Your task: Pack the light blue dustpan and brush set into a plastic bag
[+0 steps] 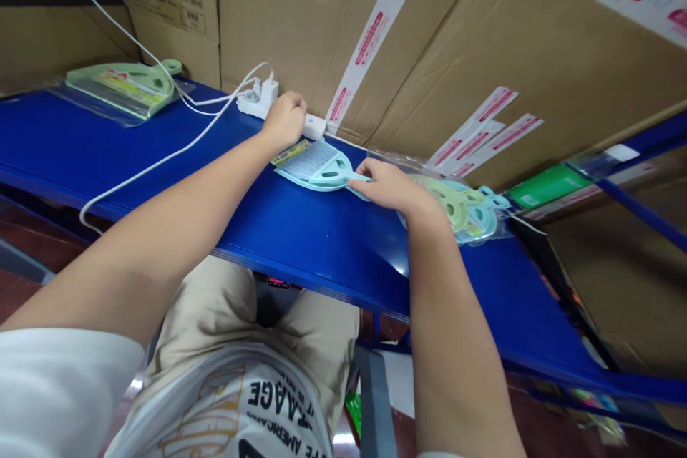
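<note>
A light-blue dustpan and brush set (322,170) lies on the blue tabletop in front of me, bristles and a yellow label toward the left. My right hand (389,184) grips its handle end, thumb below and fingers over the top. At the back, my left hand (287,118) is curled over the white power strip (314,127), just above the label end of the set. Its fingers are bent together, and whatever they hold, if anything, is hidden. White plugs (268,91) sit in the strip to the left of that hand.
A bagged green dustpan set (129,86) lies at the far left. More green and blue sets (464,207) in plastic lie beyond my right wrist. A white cable (155,157) crosses the blue table (322,243). Large cardboard boxes (300,21) wall off the back.
</note>
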Demonstrator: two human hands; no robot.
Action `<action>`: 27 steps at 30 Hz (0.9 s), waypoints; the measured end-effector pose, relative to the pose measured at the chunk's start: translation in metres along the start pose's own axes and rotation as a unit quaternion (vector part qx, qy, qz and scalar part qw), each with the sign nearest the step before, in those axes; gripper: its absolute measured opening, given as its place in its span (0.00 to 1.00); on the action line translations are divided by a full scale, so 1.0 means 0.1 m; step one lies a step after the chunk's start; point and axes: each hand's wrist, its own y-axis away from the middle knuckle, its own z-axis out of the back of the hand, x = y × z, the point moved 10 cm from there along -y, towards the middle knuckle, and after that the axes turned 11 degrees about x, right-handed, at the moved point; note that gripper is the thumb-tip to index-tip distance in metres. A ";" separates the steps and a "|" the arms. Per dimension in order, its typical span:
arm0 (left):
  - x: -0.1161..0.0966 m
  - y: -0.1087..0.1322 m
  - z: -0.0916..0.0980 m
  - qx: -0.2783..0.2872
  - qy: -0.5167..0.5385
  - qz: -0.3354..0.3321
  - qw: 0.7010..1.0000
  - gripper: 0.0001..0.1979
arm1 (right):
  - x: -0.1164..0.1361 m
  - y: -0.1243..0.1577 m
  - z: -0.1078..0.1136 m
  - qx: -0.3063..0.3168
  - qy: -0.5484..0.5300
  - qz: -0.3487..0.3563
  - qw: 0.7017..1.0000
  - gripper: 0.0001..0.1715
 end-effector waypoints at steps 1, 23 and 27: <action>0.00 0.00 0.00 0.001 -0.002 0.001 1.000 0.09 | 0.00 0.00 0.00 -0.001 -0.002 0.005 1.000 0.08; -0.07 0.06 0.02 -0.009 0.004 -0.003 1.000 0.09 | 0.01 0.01 0.00 0.007 -0.012 -0.012 1.000 0.08; -0.07 0.07 0.02 -0.006 0.002 0.001 1.000 0.09 | -0.01 0.01 0.00 0.011 -0.016 -0.015 1.000 0.08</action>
